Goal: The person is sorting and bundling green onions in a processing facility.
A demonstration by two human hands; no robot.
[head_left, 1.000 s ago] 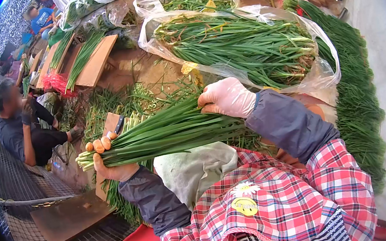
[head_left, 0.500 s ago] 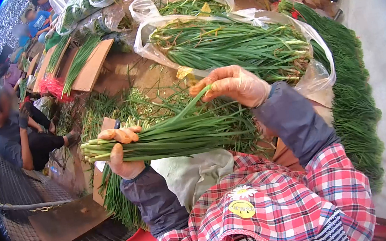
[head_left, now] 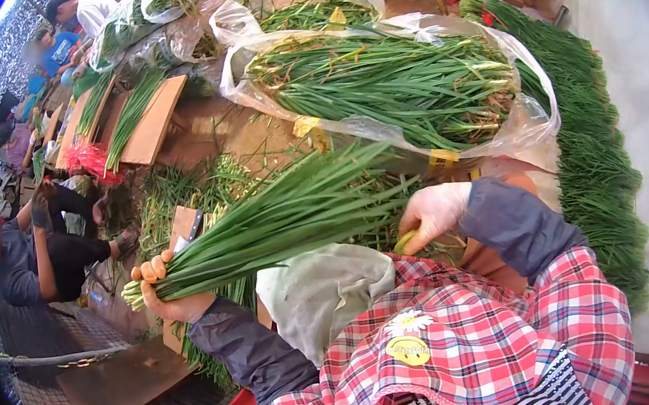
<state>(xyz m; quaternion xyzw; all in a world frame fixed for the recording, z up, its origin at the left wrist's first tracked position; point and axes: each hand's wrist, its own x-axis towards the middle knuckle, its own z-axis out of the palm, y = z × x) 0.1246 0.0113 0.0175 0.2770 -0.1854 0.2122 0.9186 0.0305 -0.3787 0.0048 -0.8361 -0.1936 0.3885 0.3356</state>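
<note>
Scallions (head_left: 285, 212) (perhaps chives) in left hand (head_left: 168, 293)

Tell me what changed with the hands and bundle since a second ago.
The right hand let go of the bundle of green stalks at its leafy end and dropped below it, toward the lap. The leafy end fans out and tilts upward. The left hand kept its grip on the cut end; the plastic bag stayed put.

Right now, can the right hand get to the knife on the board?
Probably not directly: the bunch gripped by the left hand lies across between the right hand and the knife.
</note>
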